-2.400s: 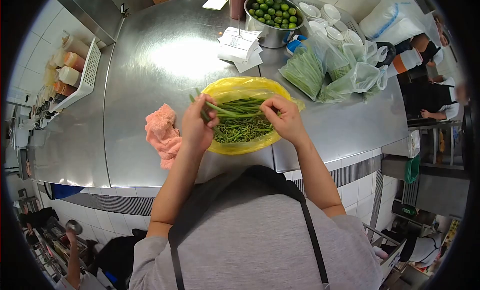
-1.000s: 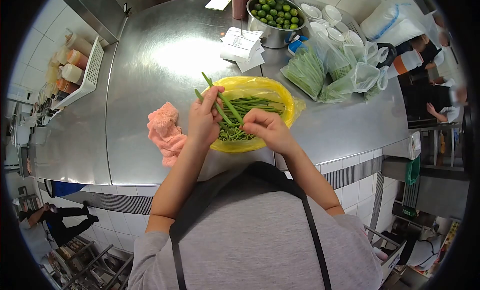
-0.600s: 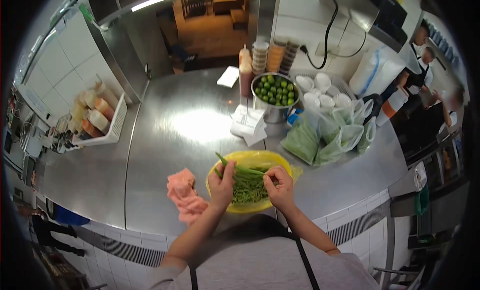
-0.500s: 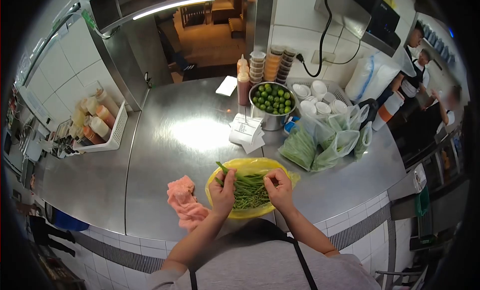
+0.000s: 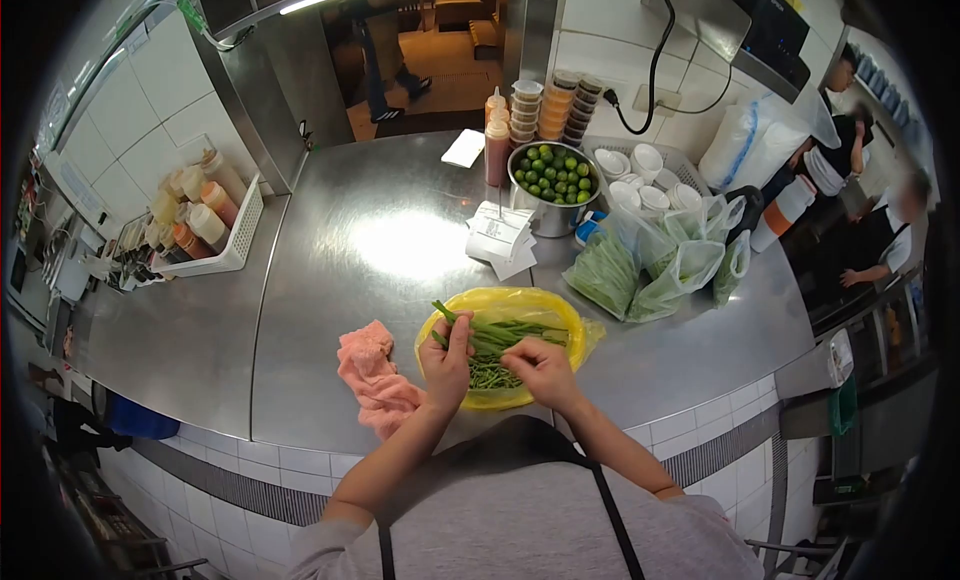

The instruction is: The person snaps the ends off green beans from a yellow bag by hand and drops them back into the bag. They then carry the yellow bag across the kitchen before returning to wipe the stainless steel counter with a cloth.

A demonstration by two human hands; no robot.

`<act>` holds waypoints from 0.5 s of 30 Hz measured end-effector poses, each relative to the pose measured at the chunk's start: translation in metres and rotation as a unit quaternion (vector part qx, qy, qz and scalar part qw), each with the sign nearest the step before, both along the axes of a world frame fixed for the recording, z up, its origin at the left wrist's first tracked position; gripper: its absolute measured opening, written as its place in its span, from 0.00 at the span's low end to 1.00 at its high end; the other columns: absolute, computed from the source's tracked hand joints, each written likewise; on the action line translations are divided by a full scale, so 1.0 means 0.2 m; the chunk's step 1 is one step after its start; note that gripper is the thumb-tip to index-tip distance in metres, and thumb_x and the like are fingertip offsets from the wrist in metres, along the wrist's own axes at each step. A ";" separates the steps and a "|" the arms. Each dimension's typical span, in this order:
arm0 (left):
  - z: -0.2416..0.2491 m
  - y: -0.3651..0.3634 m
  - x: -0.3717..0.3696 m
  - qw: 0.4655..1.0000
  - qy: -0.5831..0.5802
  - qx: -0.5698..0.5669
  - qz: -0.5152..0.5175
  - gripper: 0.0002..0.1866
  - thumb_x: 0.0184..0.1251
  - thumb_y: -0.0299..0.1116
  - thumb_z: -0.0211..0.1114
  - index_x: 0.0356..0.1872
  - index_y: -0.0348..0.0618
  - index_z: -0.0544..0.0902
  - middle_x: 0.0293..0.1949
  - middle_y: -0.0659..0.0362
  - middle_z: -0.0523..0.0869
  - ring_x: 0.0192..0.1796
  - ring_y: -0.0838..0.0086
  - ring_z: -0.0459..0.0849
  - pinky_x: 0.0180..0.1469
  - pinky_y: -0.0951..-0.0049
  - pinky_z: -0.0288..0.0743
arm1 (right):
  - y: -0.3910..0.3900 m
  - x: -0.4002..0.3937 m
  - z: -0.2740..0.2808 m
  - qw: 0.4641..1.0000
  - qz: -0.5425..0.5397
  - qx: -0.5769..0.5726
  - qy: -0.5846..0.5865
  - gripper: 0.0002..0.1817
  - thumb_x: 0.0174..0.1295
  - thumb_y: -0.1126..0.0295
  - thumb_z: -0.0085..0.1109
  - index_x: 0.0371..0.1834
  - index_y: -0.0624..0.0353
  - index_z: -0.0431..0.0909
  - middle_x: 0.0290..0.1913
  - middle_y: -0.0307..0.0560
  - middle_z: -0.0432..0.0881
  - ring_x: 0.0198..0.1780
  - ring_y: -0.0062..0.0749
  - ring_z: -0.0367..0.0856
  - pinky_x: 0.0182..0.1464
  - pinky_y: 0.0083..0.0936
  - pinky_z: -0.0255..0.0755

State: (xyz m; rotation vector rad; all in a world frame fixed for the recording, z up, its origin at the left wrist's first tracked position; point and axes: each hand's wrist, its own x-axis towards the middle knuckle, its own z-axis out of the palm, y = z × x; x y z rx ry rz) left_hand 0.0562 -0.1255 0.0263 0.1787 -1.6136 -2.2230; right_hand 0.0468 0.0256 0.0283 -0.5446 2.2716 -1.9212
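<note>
My left hand is closed around a few green beans, whose ends stick out above the thumb. Opposite it, my right hand is pinched over the bowl; anything between its fingertips is too small to make out. Both hands hover over a yellow plastic-lined bowl. Long green beans lie at the back of it, with shorter, thinner green pieces at the front. A crumpled pink cloth rests on the counter left of the bowl.
Beyond the bowl stand a metal pot of green limes, paper slips, sauce bottles and stacked cups. Bags of greens sit to the right. A white basket of bottles is at left. People stand far right.
My right hand has moved left and closer to my left hand, which keeps its beans. The view has shifted slightly. A person's legs now show through the opening at the back.
</note>
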 end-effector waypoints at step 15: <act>0.08 -0.21 -0.17 0.981 -0.143 -0.009 -0.130 0.09 0.66 0.36 0.53 0.33 0.40 0.74 0.21 0.64 0.73 0.26 0.81 0.75 0.26 0.79 0.68 | 0.15 -0.24 -0.13 0.936 -0.011 0.315 0.158 0.11 0.56 0.68 0.49 0.27 0.64 0.78 0.32 0.55 0.78 0.38 0.49 0.76 0.42 0.38 0.69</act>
